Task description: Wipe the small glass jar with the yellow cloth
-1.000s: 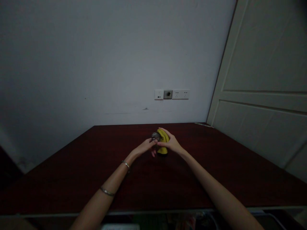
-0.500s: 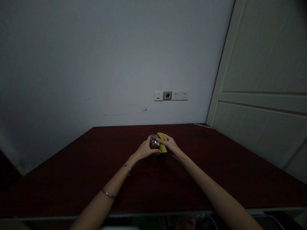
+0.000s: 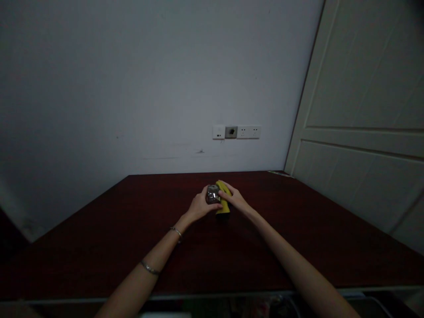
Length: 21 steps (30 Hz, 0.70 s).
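Both my hands meet near the far middle of a dark red table (image 3: 139, 247). My left hand (image 3: 198, 206) is closed round a small shiny, dark object (image 3: 213, 194) that catches the light. My right hand (image 3: 236, 199) grips a yellow cloth (image 3: 222, 204) and presses it against that object. The cloth hangs down to the tabletop. Two thin bracelets sit on my left forearm (image 3: 149, 267). The dim light hides what the shiny object is.
A pale wall rises behind the table with a row of sockets (image 3: 236, 131). A light panelled door (image 3: 364, 123) stands to the right. Dim items lie below the table's near edge (image 3: 212, 295).
The shiny object has turned in my left hand so its face shows, and both hands have shifted slightly left. My right hand has slid the yellow cloth lower along it.
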Tool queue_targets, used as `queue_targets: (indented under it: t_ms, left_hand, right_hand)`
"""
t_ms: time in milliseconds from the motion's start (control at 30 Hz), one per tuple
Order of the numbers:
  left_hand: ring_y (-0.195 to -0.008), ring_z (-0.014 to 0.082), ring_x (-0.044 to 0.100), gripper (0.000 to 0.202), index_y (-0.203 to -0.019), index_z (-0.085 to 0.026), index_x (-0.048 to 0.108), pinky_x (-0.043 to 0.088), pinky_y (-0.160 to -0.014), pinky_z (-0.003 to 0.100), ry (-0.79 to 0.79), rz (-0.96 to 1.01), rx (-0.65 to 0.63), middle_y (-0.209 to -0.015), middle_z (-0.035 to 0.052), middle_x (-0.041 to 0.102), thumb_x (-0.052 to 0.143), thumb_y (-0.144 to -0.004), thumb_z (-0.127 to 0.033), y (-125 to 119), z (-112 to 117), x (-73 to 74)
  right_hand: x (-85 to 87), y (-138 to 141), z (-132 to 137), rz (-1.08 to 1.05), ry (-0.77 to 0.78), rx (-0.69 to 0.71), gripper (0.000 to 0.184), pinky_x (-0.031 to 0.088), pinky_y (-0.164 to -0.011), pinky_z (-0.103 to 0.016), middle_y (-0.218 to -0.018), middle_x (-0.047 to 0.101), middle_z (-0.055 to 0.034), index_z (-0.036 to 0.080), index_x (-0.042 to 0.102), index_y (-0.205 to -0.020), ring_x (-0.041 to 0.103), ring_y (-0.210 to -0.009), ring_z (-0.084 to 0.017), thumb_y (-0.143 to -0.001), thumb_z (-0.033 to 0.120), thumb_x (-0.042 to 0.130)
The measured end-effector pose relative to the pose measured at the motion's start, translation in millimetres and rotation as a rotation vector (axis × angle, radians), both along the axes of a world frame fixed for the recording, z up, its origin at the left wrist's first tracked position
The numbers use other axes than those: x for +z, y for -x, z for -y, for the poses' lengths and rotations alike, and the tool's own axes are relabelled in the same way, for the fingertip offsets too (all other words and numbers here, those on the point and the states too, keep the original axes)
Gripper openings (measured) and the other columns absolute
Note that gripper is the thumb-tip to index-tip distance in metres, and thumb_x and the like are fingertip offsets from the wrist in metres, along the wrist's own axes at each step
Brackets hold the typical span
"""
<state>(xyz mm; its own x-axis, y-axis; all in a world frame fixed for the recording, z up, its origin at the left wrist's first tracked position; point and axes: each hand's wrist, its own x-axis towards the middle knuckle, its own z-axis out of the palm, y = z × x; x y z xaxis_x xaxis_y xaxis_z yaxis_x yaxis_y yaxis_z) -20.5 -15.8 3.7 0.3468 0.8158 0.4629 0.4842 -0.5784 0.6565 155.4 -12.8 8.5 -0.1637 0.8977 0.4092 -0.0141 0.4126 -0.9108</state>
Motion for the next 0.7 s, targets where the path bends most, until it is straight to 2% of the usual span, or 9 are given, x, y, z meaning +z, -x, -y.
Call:
queue_targets:
  t_ms: [167, 267, 500, 700]
  left_hand:
    - [-0.087, 0.0244, 0.063, 0.066, -0.116, -0.019, 0.047, 0.048, -0.075, 0.033, -0.003, -0.022, 0.043, -0.098, 0.0081, 0.066, 0.071, -0.060, -0.045, -1, 0, -1.2]
    - [-0.089, 0.0249, 0.063, 0.065, -0.115, -0.019, 0.048, 0.048, -0.076, 0.033, -0.005, -0.042, 0.044, -0.099, 0.0082, 0.066, 0.071, -0.060, -0.044, -1, 1, -1.9]
    - [-0.091, 0.0252, 0.062, 0.069, -0.119, -0.019, 0.045, 0.048, -0.077, 0.035, -0.024, -0.032, 0.033, -0.103, 0.0095, 0.065, 0.069, -0.062, -0.049, 0, -1, -2.7]
    - [-0.098, 0.0238, 0.059, 0.077, -0.122, -0.018, 0.042, 0.046, -0.084, 0.034, -0.097, 0.026, -0.059, -0.110, 0.0098, 0.061, 0.073, -0.058, -0.047, -4, 6, 2.1]
  right_hand:
    - [1.0, 3, -1, -0.048, -0.050, -0.090, 0.051, 0.037, -0.101, -0.039, -0.122, 0.058, -0.0077, 0.020, 0.061, -0.112, 0.052, -0.115, -0.024, -0.074, 0.053, 0.056]
    - [2.3, 5, 1, -0.073, -0.096, -0.106, 0.047, 0.038, -0.100, -0.041, -0.119, 0.060, -0.0080, 0.019, 0.064, -0.109, 0.054, -0.112, -0.024, -0.075, 0.052, 0.056]
    - [9.1, 1, 12, 0.023, -0.287, 0.042, 0.032, 0.038, -0.101, -0.042, -0.125, 0.055, -0.0067, 0.023, 0.068, -0.098, 0.051, -0.116, -0.025, -0.070, 0.039, 0.067]
    - [7.5, 2, 8, -0.060, -0.216, -0.041, 0.035, 0.037, -0.102, -0.041, -0.120, 0.059, -0.0061, 0.022, 0.066, -0.104, 0.053, -0.114, -0.024, -0.073, 0.039, 0.064]
